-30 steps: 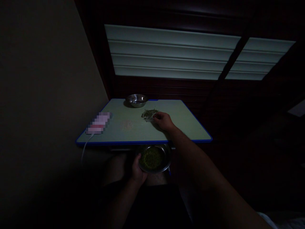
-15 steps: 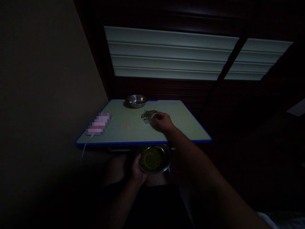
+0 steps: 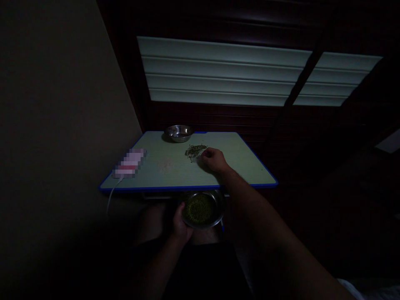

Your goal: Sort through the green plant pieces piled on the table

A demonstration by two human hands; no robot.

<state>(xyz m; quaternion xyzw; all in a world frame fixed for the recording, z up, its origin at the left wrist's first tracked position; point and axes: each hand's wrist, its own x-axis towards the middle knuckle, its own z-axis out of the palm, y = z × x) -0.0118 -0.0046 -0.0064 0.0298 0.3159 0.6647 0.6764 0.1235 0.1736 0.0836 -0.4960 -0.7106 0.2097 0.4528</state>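
Note:
My left hand (image 3: 181,225) grips the left rim of a metal bowl (image 3: 220,212), thumb over the edge, below the table's front edge and above my lap. Many small green grains (image 3: 198,207), like mung beans, lie in this bowl. My right hand (image 3: 214,159) is over the table, its fingers pinched on a small pale, see-through piece (image 3: 198,154) whose kind I cannot make out. This piece is at the right front of a loose pile of similar grains (image 3: 193,149) on the tabletop.
A second metal bowl (image 3: 179,138) stands at the back of the pale, blue-edged table (image 3: 156,179). A blurred-out phone-like object (image 3: 130,162) with a white cable (image 3: 109,200) lies at the left. Pale small bits (image 3: 165,165) lie mid-table. Behind is a slatted dark wooden front (image 3: 218,114).
My right hand and the pale piece have shifted only slightly beside the grain pile. My left hand and its bowl have stayed in place.

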